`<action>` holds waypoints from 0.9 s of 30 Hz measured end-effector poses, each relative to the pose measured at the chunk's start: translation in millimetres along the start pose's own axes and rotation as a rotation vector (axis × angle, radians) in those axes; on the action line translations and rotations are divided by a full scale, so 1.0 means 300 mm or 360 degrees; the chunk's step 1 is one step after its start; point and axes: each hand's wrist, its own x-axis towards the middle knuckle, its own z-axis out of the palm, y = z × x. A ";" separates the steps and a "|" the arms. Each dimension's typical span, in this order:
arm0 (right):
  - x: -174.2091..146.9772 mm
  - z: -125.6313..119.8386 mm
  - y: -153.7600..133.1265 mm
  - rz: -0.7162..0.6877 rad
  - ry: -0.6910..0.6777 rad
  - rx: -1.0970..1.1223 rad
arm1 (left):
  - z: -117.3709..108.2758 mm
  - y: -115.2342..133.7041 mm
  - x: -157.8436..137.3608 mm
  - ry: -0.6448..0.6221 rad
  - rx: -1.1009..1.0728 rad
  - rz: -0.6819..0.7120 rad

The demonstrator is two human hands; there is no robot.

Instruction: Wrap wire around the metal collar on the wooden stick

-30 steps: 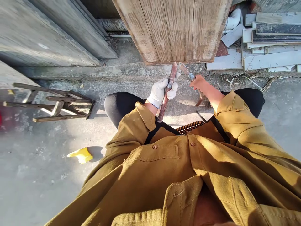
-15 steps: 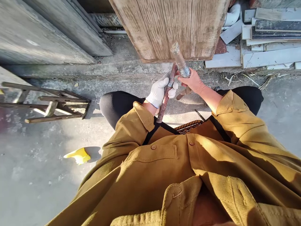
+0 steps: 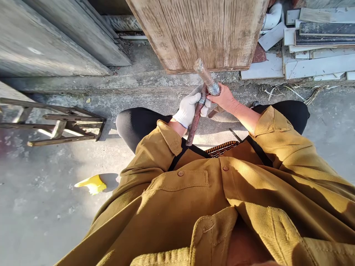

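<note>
My left hand (image 3: 187,108), in a white glove, is closed around a reddish-brown stick (image 3: 194,125) that slants down toward my lap. Silvery wire is wound round the upper part of this stick. My bare right hand (image 3: 226,99) grips a thicker wooden stick (image 3: 204,74), its lower part wrapped in a thick coil of wire (image 3: 213,88). This stick leans up and to the left, crossing close to the top of the reddish one. Whether the two sticks touch I cannot tell. A brown wooden piece (image 3: 215,111) shows below my right hand, partly hidden.
Ahead stands a wooden plank panel (image 3: 205,33). White and dark boards (image 3: 318,68) are stacked at the right. Left of me lie a wooden frame (image 3: 63,138) and a yellow object (image 3: 93,184) on the concrete floor. Large grey planks (image 3: 55,40) lean at the upper left.
My right hand has moved slightly left and down with the wire-wound stick, bringing it closer to the reddish stick. My left hand keeps its grip with little movement.
</note>
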 end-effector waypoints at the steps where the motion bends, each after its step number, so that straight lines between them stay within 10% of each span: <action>1: -0.003 0.000 -0.002 -0.0007 0.0006 -0.0012 | -0.002 -0.003 0.002 0.0007 0.0036 0.0007; 7: -0.030 0.005 -0.025 0.0062 0.0085 -0.0141 | -0.040 -0.045 0.051 0.0264 0.0464 0.0139; 11: -0.029 -0.030 -0.057 -0.0037 0.0073 -0.0357 | -0.097 -0.053 0.089 0.0381 0.1445 0.0170; 16: 0.013 -0.155 -0.094 -0.0016 0.0046 -0.0543 | -0.116 -0.009 0.085 0.0086 0.2205 0.0243; 20: 0.041 -0.256 -0.105 0.0225 0.0090 -0.0576 | -0.098 0.011 0.064 -0.0298 0.1970 0.0273; 27: 0.079 -0.243 -0.022 0.0349 0.0074 -0.0334 | -0.073 -0.008 0.056 0.0055 0.0722 0.0191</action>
